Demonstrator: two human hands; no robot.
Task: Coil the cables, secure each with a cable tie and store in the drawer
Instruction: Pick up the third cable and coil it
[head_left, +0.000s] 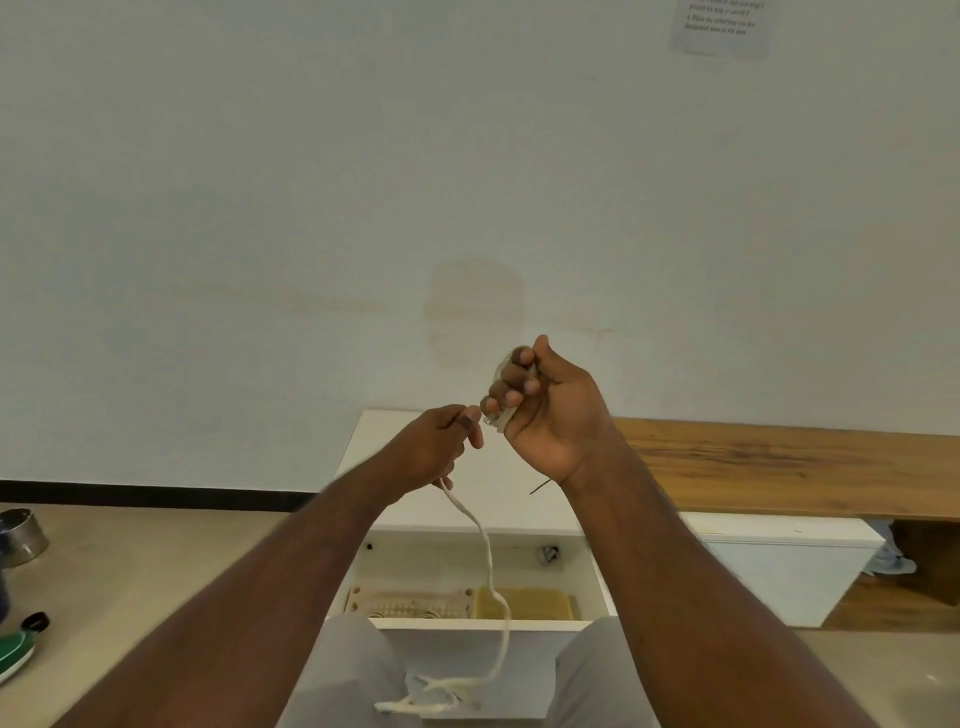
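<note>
the right hand (545, 410) is gripping a small coil (500, 400) of the white cable (491, 566), fingers curled round the bundle, which is showing only as pale loops behind the fingers and at the heel of the fist. the left hand (436, 447) is sitting just beside and slightly below it, thumb and forefinger pinching the running strand where it is leaving the coil.

the free length is hanging down from under the left hand — its long axis is running near vertical, away from both hands toward the lap, where the loose tail is lying in a tangle between the knees. so the uncoiled remainder is lying below the left hand, and the left hand is the nearer one to feed it.

a thin dark strip (543, 487), possibly a cable tie, is poking out below the right wrist; it is too small to confirm.

the open drawer (478, 626) is lying below and beyond both hands, directly under the hanging strand.

judgement: coiling is partway done, tying not yet begun.
</note>
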